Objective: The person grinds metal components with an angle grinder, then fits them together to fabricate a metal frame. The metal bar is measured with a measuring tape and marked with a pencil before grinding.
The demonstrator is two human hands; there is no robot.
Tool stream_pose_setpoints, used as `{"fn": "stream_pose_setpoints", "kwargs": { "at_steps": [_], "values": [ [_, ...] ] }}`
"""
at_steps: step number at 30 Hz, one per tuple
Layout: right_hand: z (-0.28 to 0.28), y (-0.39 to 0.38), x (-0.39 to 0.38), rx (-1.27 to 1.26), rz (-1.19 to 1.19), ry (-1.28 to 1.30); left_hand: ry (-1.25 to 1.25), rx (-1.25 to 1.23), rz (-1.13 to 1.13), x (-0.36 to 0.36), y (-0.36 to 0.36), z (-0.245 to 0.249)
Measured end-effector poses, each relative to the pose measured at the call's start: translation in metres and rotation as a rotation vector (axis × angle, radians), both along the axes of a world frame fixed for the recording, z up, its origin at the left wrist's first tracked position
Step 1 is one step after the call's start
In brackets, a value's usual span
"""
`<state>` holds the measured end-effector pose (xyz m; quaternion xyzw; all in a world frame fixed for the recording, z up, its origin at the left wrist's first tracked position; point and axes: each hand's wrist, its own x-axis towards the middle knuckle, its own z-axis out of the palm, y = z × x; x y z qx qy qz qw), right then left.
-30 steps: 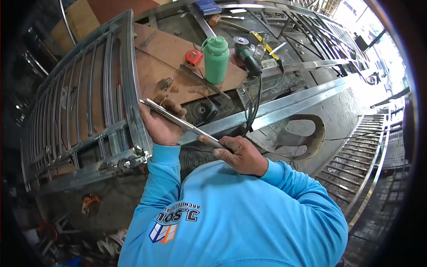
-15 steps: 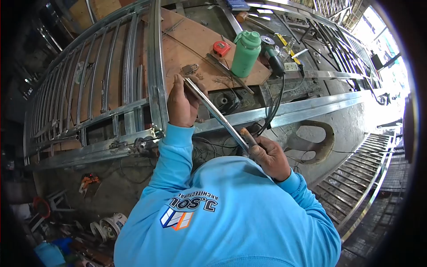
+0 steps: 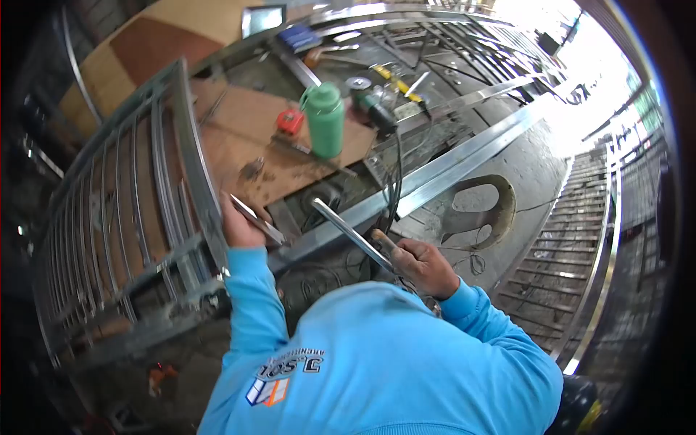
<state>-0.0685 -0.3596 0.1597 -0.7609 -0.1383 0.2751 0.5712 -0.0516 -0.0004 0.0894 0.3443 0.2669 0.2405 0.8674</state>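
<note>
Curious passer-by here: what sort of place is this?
Most likely a metal fabrication workshop: barred steel frames lie about, an angle grinder lies nearby, and the right hand holds a long metal tool, the left hand a steel strip.

Green bottle (image 3: 324, 119) stands on plywood board (image 3: 235, 145), red tape measure (image 3: 291, 121) beside (angle grinder (image 3: 373, 112) near).

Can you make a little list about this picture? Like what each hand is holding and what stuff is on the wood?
Left hand: grips a short metal strip, right beside the curved grille
Right hand: grips a long metal bar by its brown handle
Hands: apart, each with its own piece
On the wooden board: green bottle, red tape measure
Behind the bottle: angle grinder
</note>
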Motion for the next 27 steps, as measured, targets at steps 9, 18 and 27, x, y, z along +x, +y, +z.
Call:
{"fn": "stream_pose_setpoints", "kwargs": {
  "at_steps": [9, 18, 27],
  "values": [
    [-0.010, -0.127, 0.075, 0.079, -0.570, -0.047, 0.100, 0.616, -1.175, 0.164, -0.190, 0.042],
    [-0.065, -0.247, 0.163, -0.030, -0.858, -0.098, 0.246, 0.636, -0.226, 0.572, -0.116, 0.000],
    [-0.101, -0.284, 0.213, -0.015, -0.812, 0.180, 0.708, 0.671, -0.589, 0.694, -0.121, -0.124]
  ]
}}
